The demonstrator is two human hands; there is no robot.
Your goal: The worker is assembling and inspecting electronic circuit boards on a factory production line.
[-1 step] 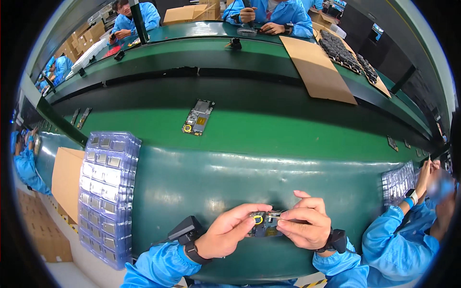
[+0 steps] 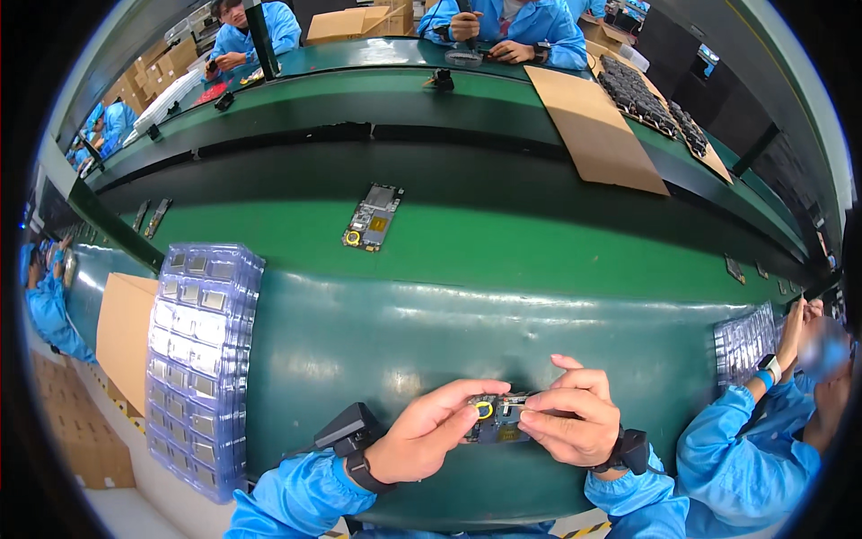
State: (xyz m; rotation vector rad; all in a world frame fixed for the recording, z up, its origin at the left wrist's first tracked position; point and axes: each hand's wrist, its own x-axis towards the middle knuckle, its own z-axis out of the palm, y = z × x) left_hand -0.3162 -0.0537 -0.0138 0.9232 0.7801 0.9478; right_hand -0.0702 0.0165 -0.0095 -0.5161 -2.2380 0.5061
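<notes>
Low in the middle of the head view, my left hand (image 2: 422, 437) grips a small dark circuit board (image 2: 499, 430) by its left end, thumb and fingers pressed together. The board carries a yellow ring near my thumb and a gold-brown patch lower down. At its right side is my right hand (image 2: 575, 420), with thumb and index finger pinched over the upper edge. A thin, pale sliver shows at those fingertips, too small to name. Another circuit board (image 2: 373, 218) with a yellow ring lies beyond my hands on the green surface.
To my left stands a clear plastic tray (image 2: 202, 359) with several silver square parts, beside a cardboard sheet (image 2: 126, 332). A co-worker's sleeve (image 2: 745, 449) and another clear tray (image 2: 743, 346) are at the right. A cardboard sheet (image 2: 597, 135) overhangs the far ledge.
</notes>
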